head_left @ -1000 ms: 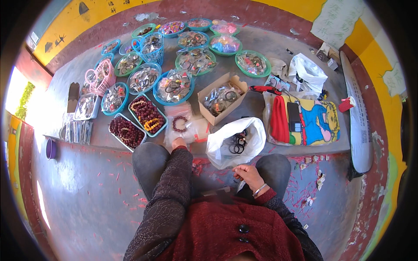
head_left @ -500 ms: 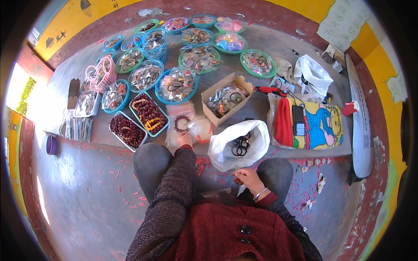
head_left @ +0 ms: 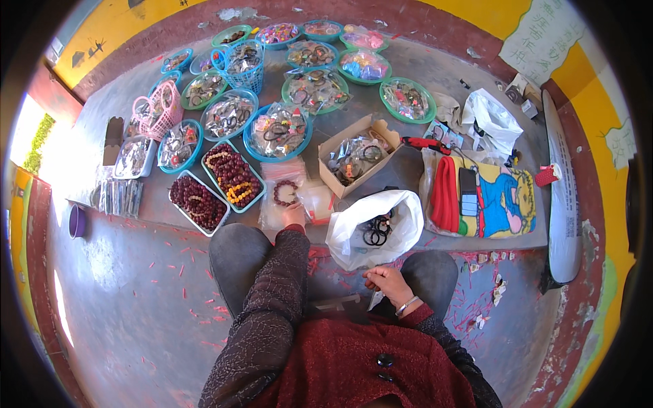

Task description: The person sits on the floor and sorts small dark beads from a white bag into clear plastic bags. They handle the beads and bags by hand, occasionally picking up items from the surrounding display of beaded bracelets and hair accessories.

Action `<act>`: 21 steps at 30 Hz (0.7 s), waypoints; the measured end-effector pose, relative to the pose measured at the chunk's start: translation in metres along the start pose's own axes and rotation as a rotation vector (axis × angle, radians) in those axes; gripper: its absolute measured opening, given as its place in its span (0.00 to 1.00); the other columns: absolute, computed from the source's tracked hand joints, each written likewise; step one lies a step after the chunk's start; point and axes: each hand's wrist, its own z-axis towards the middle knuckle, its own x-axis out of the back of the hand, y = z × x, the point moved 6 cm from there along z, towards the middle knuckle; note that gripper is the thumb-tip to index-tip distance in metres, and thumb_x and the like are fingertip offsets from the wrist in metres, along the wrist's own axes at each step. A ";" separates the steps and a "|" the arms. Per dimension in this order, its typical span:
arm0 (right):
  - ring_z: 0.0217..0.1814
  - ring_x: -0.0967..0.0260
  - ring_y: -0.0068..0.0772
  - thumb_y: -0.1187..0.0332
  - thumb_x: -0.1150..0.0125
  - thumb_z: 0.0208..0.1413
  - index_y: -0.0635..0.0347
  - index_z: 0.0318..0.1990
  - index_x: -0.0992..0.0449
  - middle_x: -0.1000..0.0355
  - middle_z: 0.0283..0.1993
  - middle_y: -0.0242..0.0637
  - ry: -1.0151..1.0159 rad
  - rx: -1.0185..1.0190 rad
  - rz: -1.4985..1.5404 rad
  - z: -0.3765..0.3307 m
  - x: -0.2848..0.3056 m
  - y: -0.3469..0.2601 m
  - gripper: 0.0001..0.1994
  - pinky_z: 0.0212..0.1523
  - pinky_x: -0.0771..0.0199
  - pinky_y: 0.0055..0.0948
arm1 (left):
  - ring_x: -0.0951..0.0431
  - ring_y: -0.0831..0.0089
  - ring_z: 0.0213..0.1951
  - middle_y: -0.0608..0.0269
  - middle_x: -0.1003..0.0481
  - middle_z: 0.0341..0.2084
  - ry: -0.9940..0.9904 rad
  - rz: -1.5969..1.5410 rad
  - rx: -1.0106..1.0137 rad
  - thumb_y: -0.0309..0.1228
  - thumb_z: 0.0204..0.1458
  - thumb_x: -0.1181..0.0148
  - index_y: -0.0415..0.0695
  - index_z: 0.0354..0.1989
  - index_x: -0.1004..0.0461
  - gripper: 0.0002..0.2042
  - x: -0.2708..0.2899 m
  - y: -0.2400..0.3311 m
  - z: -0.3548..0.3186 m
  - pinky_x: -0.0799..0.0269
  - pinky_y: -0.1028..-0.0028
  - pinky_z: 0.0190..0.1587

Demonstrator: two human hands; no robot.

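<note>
Surface: grey ledge [head_left: 408, 177] crowded with bead bowls.
Left hand [head_left: 294, 216]: touching clear packet [head_left: 286, 197]; grip unclear.
Right hand [head_left: 388, 280]: fingers curled, beside white bag [head_left: 401, 217].

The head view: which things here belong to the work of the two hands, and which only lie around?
In use:
- left hand on the clear plastic packet with a dark red bead bracelet
- right hand below the open white plastic bag of black rings

Lying about:
- brown cardboard box of packets
- pink plastic basket
- small purple cup
- two trays of red beads
</note>
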 end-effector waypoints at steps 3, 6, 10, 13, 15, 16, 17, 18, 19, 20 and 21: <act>0.28 0.33 0.19 0.69 0.48 0.54 0.67 0.37 0.25 0.28 0.27 0.32 0.019 -0.011 0.019 0.001 0.003 0.005 0.10 0.31 0.35 0.18 | 0.31 0.77 0.18 0.66 0.28 0.18 -0.002 0.068 -0.052 0.29 0.44 0.40 0.41 0.30 0.23 0.07 -0.008 0.003 -0.002 0.37 0.77 0.21; 0.28 0.33 0.19 0.69 0.48 0.54 0.67 0.37 0.25 0.28 0.26 0.32 0.019 -0.012 0.025 0.001 0.003 0.006 0.10 0.31 0.35 0.18 | 0.28 0.75 0.23 0.63 0.26 0.20 0.017 0.124 0.033 0.31 0.41 0.38 0.40 0.29 0.22 0.08 -0.005 0.007 -0.003 0.34 0.75 0.26; 0.28 0.33 0.20 0.69 0.48 0.54 0.68 0.37 0.26 0.28 0.26 0.32 0.030 -0.007 -0.019 -0.002 0.003 -0.001 0.11 0.31 0.34 0.18 | 0.25 0.71 0.27 0.58 0.23 0.23 0.033 0.025 0.143 0.33 0.40 0.37 0.39 0.28 0.22 0.10 -0.007 0.018 -0.018 0.31 0.72 0.32; 0.27 0.33 0.20 0.68 0.49 0.54 0.68 0.37 0.26 0.28 0.27 0.33 0.027 -0.003 -0.021 -0.001 0.004 0.002 0.11 0.31 0.34 0.19 | 0.25 0.69 0.28 0.57 0.23 0.24 0.108 0.173 -0.084 0.33 0.40 0.37 0.40 0.28 0.22 0.10 0.001 0.040 -0.026 0.31 0.70 0.34; 0.27 0.33 0.20 0.68 0.49 0.55 0.68 0.37 0.26 0.28 0.27 0.33 0.014 -0.005 -0.014 0.000 0.003 0.004 0.11 0.31 0.33 0.19 | 0.27 0.68 0.26 0.62 0.25 0.21 0.197 0.231 -0.105 0.31 0.40 0.38 0.40 0.29 0.23 0.09 0.009 0.045 -0.029 0.30 0.71 0.31; 0.27 0.33 0.20 0.68 0.49 0.55 0.68 0.37 0.26 0.28 0.27 0.34 0.005 -0.007 -0.015 0.000 0.001 0.003 0.11 0.31 0.33 0.19 | 0.27 0.68 0.25 0.65 0.27 0.19 0.246 0.259 -0.116 0.31 0.40 0.38 0.40 0.29 0.23 0.09 0.016 0.047 -0.030 0.30 0.72 0.29; 0.27 0.33 0.20 0.67 0.49 0.55 0.68 0.37 0.26 0.28 0.27 0.34 -0.005 -0.009 -0.016 0.000 -0.002 0.002 0.11 0.30 0.33 0.19 | 0.27 0.68 0.26 0.62 0.25 0.21 0.263 0.129 -0.056 0.30 0.40 0.39 0.40 0.29 0.23 0.08 0.022 0.043 -0.031 0.30 0.71 0.31; 0.27 0.33 0.20 0.67 0.49 0.55 0.68 0.37 0.26 0.28 0.27 0.34 -0.026 0.000 -0.034 0.002 -0.008 0.000 0.11 0.30 0.33 0.19 | 0.26 0.67 0.27 0.59 0.24 0.23 0.297 -0.007 -0.002 0.30 0.40 0.39 0.40 0.28 0.22 0.08 0.039 0.033 -0.025 0.30 0.71 0.33; 0.27 0.32 0.20 0.67 0.49 0.55 0.68 0.37 0.26 0.28 0.27 0.34 0.021 -0.007 -0.024 0.003 0.004 0.008 0.12 0.30 0.33 0.19 | 0.26 0.67 0.27 0.58 0.24 0.23 0.297 0.061 -0.005 0.29 0.40 0.40 0.40 0.27 0.22 0.07 0.017 0.052 -0.046 0.31 0.71 0.34; 0.27 0.32 0.21 0.67 0.49 0.55 0.68 0.37 0.26 0.28 0.27 0.34 0.066 -0.010 -0.013 0.000 0.015 0.014 0.12 0.30 0.33 0.19 | 0.26 0.67 0.26 0.57 0.24 0.23 0.299 0.129 -0.012 0.28 0.40 0.41 0.39 0.27 0.22 0.07 -0.003 0.078 -0.071 0.31 0.71 0.35; 0.27 0.32 0.21 0.67 0.49 0.55 0.68 0.37 0.26 0.28 0.27 0.34 0.051 -0.012 -0.021 0.000 0.010 0.011 0.12 0.30 0.33 0.19 | 0.26 0.68 0.26 0.58 0.24 0.23 0.328 0.064 -0.060 0.28 0.40 0.41 0.39 0.27 0.23 0.07 0.005 0.085 -0.069 0.31 0.71 0.34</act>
